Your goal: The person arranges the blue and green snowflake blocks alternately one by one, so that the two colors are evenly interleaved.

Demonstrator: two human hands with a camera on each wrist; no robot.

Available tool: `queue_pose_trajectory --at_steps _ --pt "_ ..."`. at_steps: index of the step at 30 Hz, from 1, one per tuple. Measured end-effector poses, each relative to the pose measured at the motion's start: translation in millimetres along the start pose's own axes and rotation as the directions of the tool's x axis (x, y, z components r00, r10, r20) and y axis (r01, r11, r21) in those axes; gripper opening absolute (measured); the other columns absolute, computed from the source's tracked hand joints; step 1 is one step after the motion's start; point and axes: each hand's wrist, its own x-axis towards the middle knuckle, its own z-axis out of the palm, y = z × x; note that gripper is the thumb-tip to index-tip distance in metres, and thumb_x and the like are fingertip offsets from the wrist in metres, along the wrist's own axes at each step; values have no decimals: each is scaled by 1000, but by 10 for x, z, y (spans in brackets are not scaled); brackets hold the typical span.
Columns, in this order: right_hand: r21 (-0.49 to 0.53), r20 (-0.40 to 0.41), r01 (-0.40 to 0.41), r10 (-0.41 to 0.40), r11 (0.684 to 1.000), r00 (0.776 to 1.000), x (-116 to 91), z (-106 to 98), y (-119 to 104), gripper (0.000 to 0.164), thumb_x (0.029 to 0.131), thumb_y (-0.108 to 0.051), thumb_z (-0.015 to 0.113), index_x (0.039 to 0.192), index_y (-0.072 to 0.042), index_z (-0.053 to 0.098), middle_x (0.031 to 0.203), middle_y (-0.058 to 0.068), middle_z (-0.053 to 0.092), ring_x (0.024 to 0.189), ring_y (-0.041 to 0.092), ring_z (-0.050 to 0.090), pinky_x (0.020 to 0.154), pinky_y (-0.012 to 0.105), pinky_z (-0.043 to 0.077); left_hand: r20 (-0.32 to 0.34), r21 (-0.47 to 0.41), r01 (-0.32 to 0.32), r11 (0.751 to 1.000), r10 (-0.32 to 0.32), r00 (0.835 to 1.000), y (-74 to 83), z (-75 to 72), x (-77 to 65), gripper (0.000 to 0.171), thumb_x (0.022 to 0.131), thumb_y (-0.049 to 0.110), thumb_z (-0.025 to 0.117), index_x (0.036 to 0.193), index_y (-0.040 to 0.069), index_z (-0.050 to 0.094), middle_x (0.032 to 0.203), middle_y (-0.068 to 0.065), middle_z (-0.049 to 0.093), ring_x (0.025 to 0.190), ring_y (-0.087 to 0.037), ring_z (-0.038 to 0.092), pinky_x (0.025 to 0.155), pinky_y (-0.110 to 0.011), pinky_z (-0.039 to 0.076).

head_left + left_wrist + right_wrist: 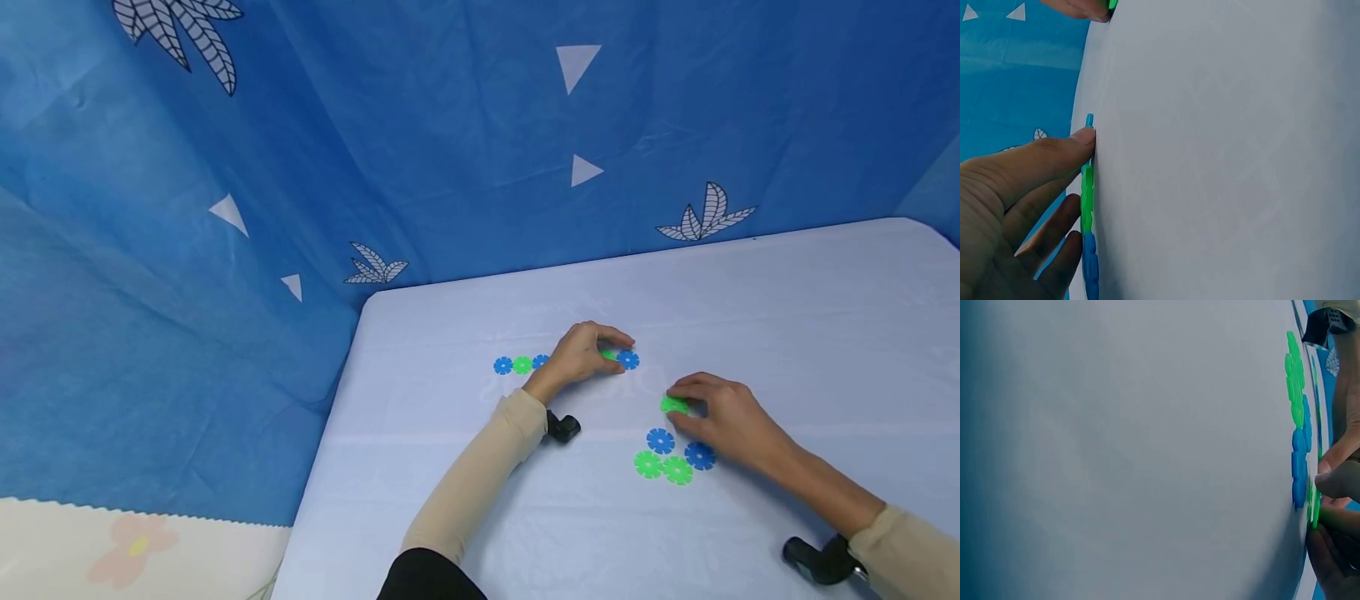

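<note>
My left hand (579,354) reaches across a row of green and blue notched plastic discs, its thumb and forefinger at the edges of the blue disc (630,360) on the row's right end. In the left wrist view the thumb (1085,135) lies against that disc, with a green disc (1087,200) behind it. Nearer, on the right, my right hand (729,417) pinches a green disc (672,405) between thumb and fingers. Below it lie two blue discs (661,441) and two green ones (678,471). The left hand hides the row's middle.
A white cloth (600,533) covers the table, with a blue patterned curtain (465,150) along its far edge. Black wrist mounts (817,560) hang below both forearms. The row's left end shows blue and green discs (522,365).
</note>
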Motion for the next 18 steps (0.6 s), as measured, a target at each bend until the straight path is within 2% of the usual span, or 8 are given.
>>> queue_pose_trajectory --at_steps 6,18 --pt "-9 -28 -17 16 1000 999 86 14 28 33 77 -12 81 105 4 74 108 20 68 104 42 61 88 61 48 6 -17 -3 1000 3 1000 -8 2 6 36 78 11 84 113 15 75 107 10 72 108 1 58 97 -15 40" --pt "6 -25 -60 60 998 998 257 15 68 35 80 -10 79 110 6 71 112 23 65 108 44 58 92 62 45 6 -14 -10 1000 10 1000 -7 -4 6 37 78 10 85 113 15 75 108 8 72 108 1 58 96 -14 40"
